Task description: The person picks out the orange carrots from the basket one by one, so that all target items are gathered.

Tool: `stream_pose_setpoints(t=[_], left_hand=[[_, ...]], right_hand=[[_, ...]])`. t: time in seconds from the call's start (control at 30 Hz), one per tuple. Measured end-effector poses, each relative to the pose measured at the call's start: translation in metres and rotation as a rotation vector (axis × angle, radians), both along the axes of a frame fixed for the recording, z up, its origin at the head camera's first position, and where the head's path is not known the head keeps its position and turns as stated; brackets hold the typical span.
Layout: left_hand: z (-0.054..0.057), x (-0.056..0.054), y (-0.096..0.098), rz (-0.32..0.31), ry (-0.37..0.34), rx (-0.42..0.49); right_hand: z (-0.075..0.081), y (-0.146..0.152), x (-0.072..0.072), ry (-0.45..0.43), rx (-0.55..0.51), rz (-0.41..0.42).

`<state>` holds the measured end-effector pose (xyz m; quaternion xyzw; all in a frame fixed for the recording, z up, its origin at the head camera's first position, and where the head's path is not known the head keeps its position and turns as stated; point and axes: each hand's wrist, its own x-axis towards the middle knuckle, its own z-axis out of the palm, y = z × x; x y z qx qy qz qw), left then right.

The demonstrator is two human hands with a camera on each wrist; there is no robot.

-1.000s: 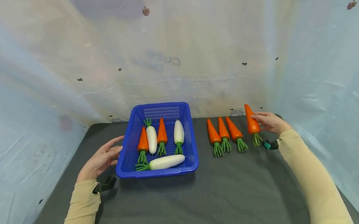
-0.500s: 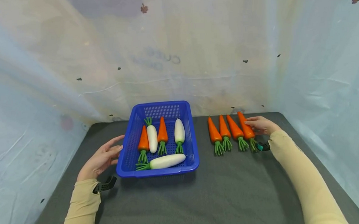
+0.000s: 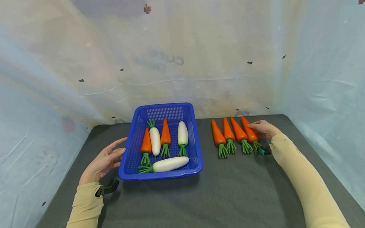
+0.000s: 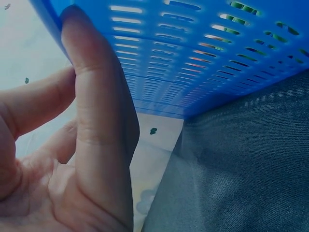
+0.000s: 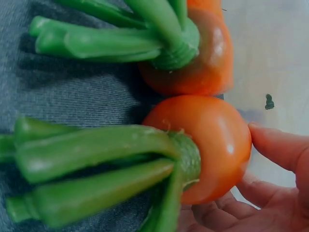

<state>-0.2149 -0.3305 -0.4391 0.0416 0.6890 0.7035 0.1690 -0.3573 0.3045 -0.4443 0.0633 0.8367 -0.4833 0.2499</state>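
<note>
My right hand grips the rightmost carrot in the row, thumb on one side and fingers on the other. In the right wrist view this carrot shows its thick orange end and green stalks, right beside a neighbouring carrot. Three more carrots lie to its left, the nearest one slanting the same way. My left hand rests its fingertips against the left rim of a blue plastic basket. From the left wrist, the fingers reach up along the slotted basket wall.
Inside the basket are two carrots, one at the middle, and three white radishes, one lying crosswise at the front. Dark grey cloth covers the table. Plastic sheeting hangs behind and at both sides.
My right hand has moved left and lowered the carrot from the far right of the row to beside the other carrots. The left hand and basket stay in place.
</note>
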Motion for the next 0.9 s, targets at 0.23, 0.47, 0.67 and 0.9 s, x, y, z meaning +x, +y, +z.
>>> stream_pose_setpoints(t=[0.23, 0.47, 0.67, 0.9], left_hand=[[0.001, 0.001, 0.001, 0.035, -0.023, -0.024], [0.002, 0.001, 0.002, 0.043, -0.021, -0.013], [0.001, 0.000, 0.003, 0.035, -0.025, -0.015], [0.001, -0.001, 0.001, 0.036, -0.017, -0.018]], right_hand=[[-0.002, 0.000, 0.003, 0.015, -0.015, -0.038], [-0.001, 0.002, 0.014, 0.062, 0.005, -0.031], [0.000, 0.009, 0.029, 0.076, -0.039, 0.012], [-0.004, 0.020, 0.052, 0.085, -0.159, 0.038]])
